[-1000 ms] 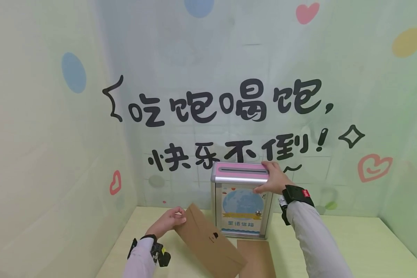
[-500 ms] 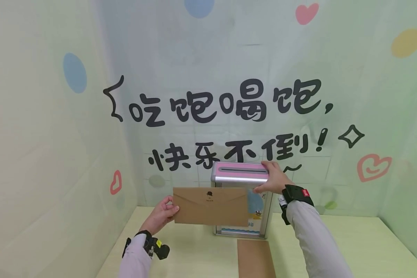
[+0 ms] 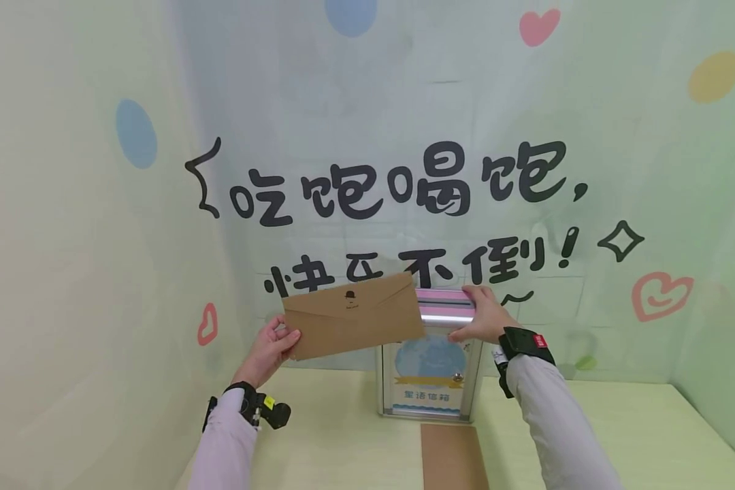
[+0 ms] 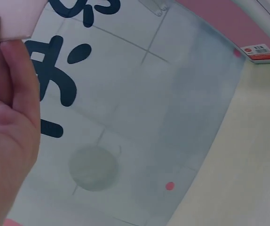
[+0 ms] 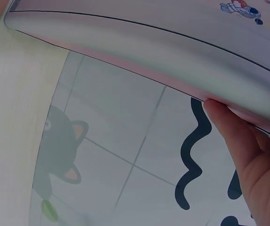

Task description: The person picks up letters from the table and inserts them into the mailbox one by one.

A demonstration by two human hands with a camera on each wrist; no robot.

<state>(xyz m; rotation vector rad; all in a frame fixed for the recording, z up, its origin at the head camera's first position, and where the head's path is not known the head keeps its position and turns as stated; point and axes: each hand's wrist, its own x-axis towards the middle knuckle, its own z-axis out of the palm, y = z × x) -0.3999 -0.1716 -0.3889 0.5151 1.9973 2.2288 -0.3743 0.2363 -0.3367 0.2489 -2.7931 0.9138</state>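
My left hand (image 3: pixel 265 354) pinches the left end of a brown paper envelope (image 3: pixel 352 320) that has a small black hat print on its flap. The envelope is raised, its right end tilted up, in front of the left part of a letter box (image 3: pixel 431 371). That silver-framed box stands upright, with a pink top, a slot and a blue picture on its front. My right hand (image 3: pixel 490 318) grips the box's upper right corner. In the left wrist view, a corner of the envelope (image 4: pixel 19 19) shows between fingers and thumb. The right wrist view has the box's side (image 5: pixel 139 47) beside my hand (image 5: pixel 262 174).
Another brown envelope or card (image 3: pixel 454 457) lies flat on the pale table (image 3: pixel 337 435), in front of the box. Behind stands a wall (image 3: pixel 367 102) with large black lettering. Side walls close in the table at left and right.
My left hand has lifted the envelope from low over the table to the height of the box top. It turned level, then tilted right end up. My right hand stayed on the box.
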